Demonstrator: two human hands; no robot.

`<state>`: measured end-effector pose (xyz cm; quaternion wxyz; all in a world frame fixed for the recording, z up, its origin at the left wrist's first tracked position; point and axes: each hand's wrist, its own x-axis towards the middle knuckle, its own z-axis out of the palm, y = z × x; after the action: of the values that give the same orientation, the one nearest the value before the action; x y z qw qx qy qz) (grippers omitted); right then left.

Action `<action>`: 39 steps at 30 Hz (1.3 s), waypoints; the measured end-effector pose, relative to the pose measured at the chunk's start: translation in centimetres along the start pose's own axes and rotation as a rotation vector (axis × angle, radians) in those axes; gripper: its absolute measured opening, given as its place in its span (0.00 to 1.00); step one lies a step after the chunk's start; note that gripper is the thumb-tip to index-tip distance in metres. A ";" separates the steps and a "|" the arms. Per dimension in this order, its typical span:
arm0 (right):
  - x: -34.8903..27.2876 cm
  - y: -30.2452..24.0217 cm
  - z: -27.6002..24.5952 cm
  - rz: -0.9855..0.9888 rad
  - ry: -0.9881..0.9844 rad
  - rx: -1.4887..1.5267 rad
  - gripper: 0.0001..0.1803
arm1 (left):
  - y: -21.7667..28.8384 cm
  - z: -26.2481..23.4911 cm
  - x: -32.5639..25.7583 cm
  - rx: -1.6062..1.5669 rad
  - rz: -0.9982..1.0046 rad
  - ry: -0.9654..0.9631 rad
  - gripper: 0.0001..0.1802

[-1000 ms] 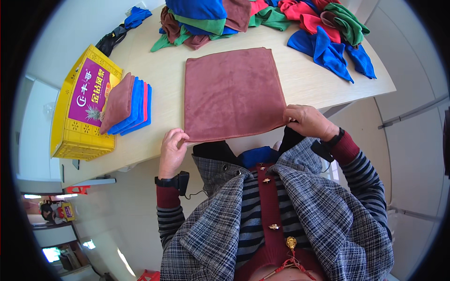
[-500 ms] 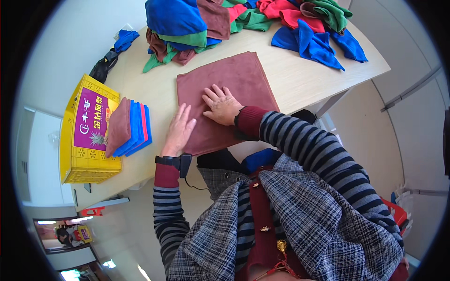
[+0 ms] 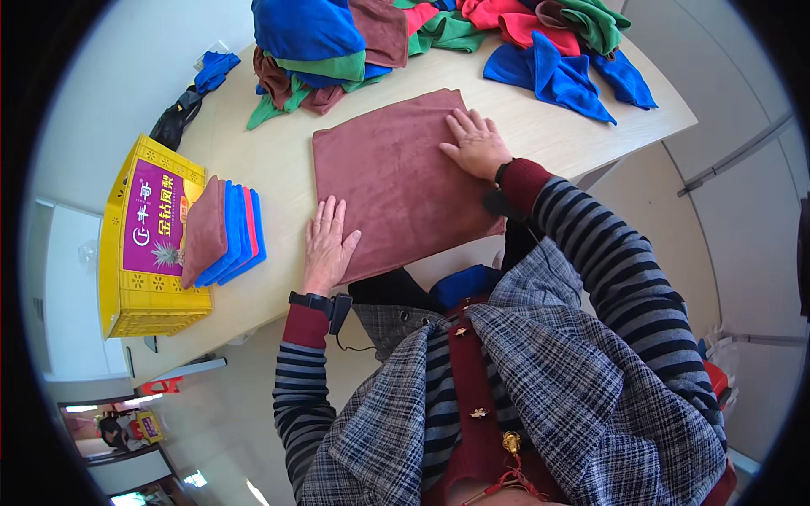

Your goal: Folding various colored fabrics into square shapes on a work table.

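Maroon cloth [image 3: 396, 181] lies flat on the pale wooden tabletop [image 3: 278, 278], its near edge at the table's front. The left hand [image 3: 327, 244] presses open-palmed on its near left corner, and the right hand [image 3: 477, 143] rests flat, fingers spread, on its far right part. Folded cloths [image 3: 226, 229] lie stacked well left, against a yellow crate [image 3: 139, 299].

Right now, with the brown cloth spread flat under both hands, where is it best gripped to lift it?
Probably the brown cloth at its far right corner, beside the right hand, pinched from the edge: it lies flat, so only edges and corners offer a grip. The left hand presses the near left corner.
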<state>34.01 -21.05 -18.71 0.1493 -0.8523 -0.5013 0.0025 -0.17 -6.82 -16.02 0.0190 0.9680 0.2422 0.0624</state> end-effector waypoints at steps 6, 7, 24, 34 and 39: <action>2.6 -1.1 -1.3 0.071 -0.011 -0.059 0.40 | -0.5 -2.6 3.5 -0.100 -0.031 -0.101 0.37; 3.3 -2.3 -1.3 0.012 -0.006 -0.019 0.40 | -0.7 -3.0 4.8 -0.147 -0.045 -0.117 0.37; 8.0 -1.0 1.5 0.105 0.069 -0.031 0.38 | -3.9 4.4 14.9 0.008 -0.137 0.074 0.38; 4.7 4.0 -1.2 0.265 -0.018 -0.034 0.39 | -4.6 4.1 15.0 -0.039 -0.198 0.065 0.38; -2.3 -2.6 -0.4 -0.029 0.147 -0.030 0.39 | -1.9 2.6 11.4 0.022 -0.131 0.021 0.37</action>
<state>30.65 -21.95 -18.00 0.1733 -0.8448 -0.5014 -0.0699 9.23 0.24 -17.46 0.0098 0.9495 0.3061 0.0686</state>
